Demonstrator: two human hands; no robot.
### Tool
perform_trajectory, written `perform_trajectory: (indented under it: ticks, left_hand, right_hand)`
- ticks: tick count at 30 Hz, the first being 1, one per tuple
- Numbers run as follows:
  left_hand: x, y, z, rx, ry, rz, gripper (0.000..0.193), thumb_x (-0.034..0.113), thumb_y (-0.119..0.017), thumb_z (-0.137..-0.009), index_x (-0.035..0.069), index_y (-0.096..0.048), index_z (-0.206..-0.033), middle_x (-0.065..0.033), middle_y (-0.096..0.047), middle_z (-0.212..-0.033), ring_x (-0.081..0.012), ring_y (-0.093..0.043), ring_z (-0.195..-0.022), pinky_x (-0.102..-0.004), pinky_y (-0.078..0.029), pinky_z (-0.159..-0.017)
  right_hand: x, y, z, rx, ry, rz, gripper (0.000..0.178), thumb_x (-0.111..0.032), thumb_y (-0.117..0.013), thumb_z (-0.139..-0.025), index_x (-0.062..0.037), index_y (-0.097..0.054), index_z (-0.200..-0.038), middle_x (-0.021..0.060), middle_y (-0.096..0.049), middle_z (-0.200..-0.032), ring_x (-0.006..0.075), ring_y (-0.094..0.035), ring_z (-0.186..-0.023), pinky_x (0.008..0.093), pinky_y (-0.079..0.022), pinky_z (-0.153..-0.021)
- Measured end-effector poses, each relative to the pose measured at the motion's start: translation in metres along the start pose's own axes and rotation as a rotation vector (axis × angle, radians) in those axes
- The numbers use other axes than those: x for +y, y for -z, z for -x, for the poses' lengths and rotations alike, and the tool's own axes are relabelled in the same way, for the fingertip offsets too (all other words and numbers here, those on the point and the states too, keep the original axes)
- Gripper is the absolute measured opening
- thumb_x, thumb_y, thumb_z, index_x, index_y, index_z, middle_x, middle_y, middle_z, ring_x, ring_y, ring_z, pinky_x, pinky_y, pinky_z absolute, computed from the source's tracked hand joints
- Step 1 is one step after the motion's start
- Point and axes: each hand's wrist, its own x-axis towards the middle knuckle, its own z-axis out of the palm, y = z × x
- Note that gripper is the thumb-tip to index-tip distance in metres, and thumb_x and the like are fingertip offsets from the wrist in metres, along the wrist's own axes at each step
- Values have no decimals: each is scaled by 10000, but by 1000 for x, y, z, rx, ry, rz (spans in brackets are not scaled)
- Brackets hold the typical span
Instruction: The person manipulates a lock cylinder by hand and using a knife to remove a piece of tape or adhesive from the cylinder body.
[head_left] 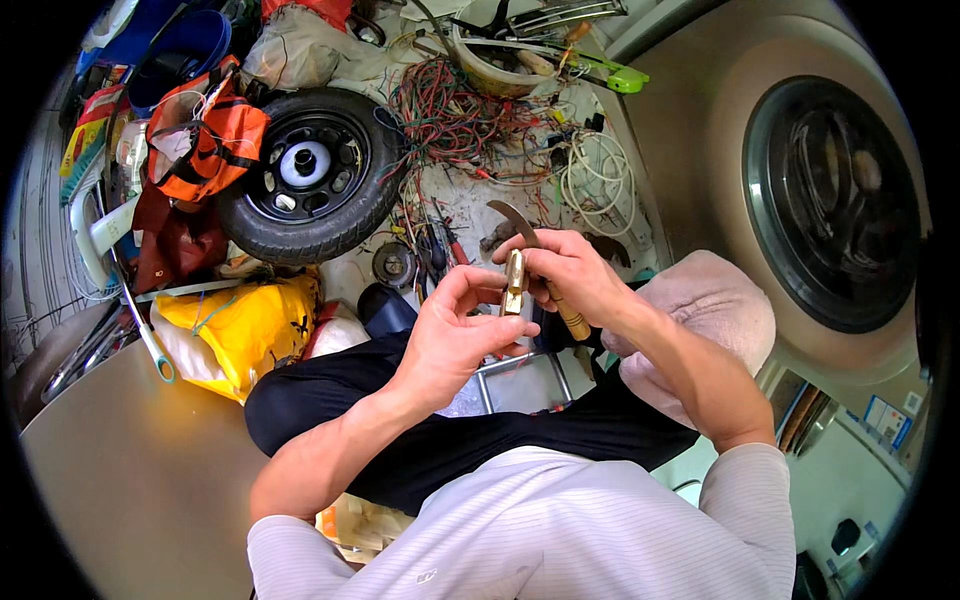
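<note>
Between the fingertips of my left hand [455, 335] is a small brass-coloured metal piece [514, 290], held upright in front of me. My right hand [572, 275] is closed around a knife with a curved blade [515, 222] and a wooden handle [571, 318]. The blade sticks out above the right fingers, pointing away to the left, and the handle comes out below them. The right fingertips are close against the metal piece's upper end; whether they grip it too is partly hidden.
Tangled wires [440, 110] and a white cable coil [600, 180] lie on the floor ahead. A wheel with a tyre [370, 200] is at left, near an orange bag [205, 135] and a yellow bag [250, 330]. Hand tools [435, 250] lie beyond my knees. A front-loading washing machine [720, 110] stands at right.
</note>
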Motion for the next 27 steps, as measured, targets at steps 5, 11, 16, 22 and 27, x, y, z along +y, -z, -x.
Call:
perform_trajectory:
  ticks: [5, 11, 16, 22, 27]
  left_hand:
    - [-7, 4, -2, 6, -19, -59, 444, -24, -735, -847, 1, -471, -1203, -132, -576, -1155, -193, -719, -897, -291, -592, -755]
    - [-3, -1, 1, 48, -7, -37, 651, -9, -787, -788, -10, -397, -1308, -138, -580, -1048, -182, -709, -835, -282, -582, -721]
    - [-2, -1, -3, -2, 24, -110, 888, -101, -749, -740, -3, -269, -1481, -119, -635, -904, -229, -711, -823, -334, -576, -716]
    - [-1, -5, -4, -19, 34, -82, 889, -100, -745, -736, 0, -262, -1475, -149, -648, -952, -239, -711, -813, -351, -583, -744]
    - [-8, -4, -5, 15, 3, -40, 880, -92, -743, -748, 6, -228, -1455, -173, -648, -1024, -245, -708, -845, -373, -593, -769]
  right_hand:
    - [-10, -9, 3, 14, 58, 63, 277, -165, -480, -995, -20, -656, -1153, -14, -569, -750, 60, -503, -592, 224, -402, -507]
    - [-1, -8, 0, -17, 2, 26, 286, -196, -486, -1008, -26, -649, -1169, -13, -583, -759, 63, -515, -599, 233, -411, -510]
    - [8, -13, -1, 20, -18, 3, 261, -234, -516, -1004, -23, -663, -1050, -5, -549, -650, 82, -482, -511, 260, -365, -457]
    - [5, -17, 1, 53, -2, 61, 249, -228, -533, -999, -25, -673, -1031, -10, -550, -657, 77, -487, -526, 266, -379, -468]
    - [1, -20, 5, 51, 54, 91, 251, -229, -548, -993, -27, -677, -1067, -15, -557, -675, 63, -480, -547, 250, -373, -486]
